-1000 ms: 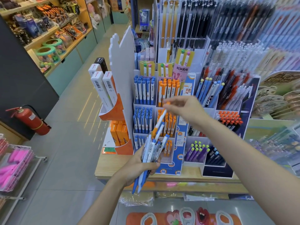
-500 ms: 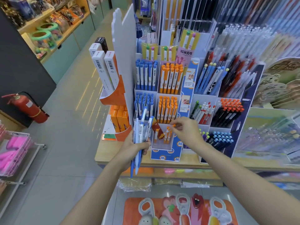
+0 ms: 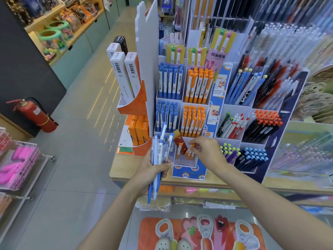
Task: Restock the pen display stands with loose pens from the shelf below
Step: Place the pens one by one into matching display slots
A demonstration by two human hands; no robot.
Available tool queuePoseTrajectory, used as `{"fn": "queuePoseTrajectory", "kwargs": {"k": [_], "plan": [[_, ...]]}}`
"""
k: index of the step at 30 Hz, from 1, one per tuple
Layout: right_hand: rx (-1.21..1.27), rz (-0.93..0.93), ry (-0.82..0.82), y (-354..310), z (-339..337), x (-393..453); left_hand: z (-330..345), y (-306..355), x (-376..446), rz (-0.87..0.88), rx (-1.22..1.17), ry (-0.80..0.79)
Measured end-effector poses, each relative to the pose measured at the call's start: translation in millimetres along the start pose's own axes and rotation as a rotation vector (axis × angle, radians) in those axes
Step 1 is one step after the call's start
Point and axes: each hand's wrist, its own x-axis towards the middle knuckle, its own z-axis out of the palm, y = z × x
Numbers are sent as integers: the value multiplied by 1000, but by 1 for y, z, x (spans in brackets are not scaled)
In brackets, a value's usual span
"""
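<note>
right hand (image 3: 207, 150) lowered (orange pen (image 3: 192, 146) pinched)

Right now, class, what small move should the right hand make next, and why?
Probably let go of the orange pen into the bottom orange slot. The right hand pinches it there, the slot looks sparsely filled, and the left hand holds only blue pens.

Tiered white cardboard pen display stand (image 3: 182, 102) stood on wooden tabletop (image 3: 126, 170); red fire extinguisher (image 3: 34, 114) lay on the floor, far left; pink wire basket (image 3: 18, 165) in front of it.
</note>
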Motion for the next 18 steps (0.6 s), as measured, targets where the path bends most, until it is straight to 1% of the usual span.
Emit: {"fn": "queuePoseTrajectory", "kwargs": {"k": [9,12,15,18], "plan": [[-103,11,-153,-7,-1,3,-8,0,2,1,-12,8],[-145,12,-118,-4,6,4,-7,-2,2,-5,-10,13],[-226,-36,-83,-2,15,11,-5,-2,1,-13,-12,7],[-286,-22,-100,-4,22,17,-5,-1,1,-11,-10,4]]}}
